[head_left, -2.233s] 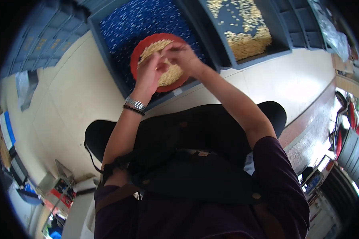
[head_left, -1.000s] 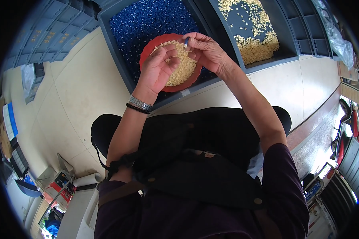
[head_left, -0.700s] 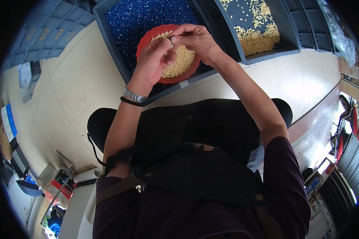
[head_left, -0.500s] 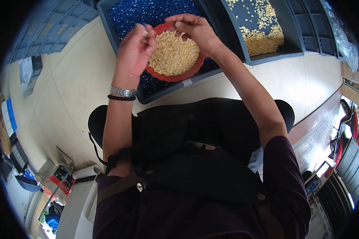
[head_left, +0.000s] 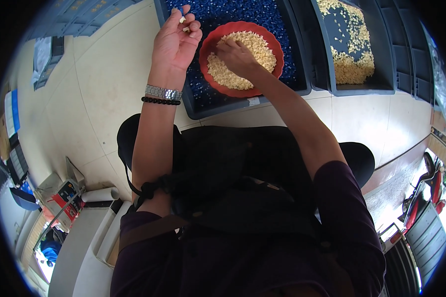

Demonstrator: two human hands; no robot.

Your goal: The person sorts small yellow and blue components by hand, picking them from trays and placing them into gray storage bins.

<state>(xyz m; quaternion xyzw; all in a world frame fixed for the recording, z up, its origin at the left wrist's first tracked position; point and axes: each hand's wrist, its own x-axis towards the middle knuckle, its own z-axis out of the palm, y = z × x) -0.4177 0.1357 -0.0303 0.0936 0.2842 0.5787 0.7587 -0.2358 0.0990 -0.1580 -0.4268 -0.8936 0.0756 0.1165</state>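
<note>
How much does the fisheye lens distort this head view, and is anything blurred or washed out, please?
In the head view, straight edges bow strongly: the grey bin rims and floor tile lines curve toward the dark round rim. The centre is sharp, showing the left hand, right hand and red bowl clearly. Lighting is even and soft, with daylight glare washing out the lower right edge.

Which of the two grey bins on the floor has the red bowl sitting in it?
The left bin, full of small blue pieces. The red bowl rests on them; the right bin holds only pale yellow pieces.
</note>
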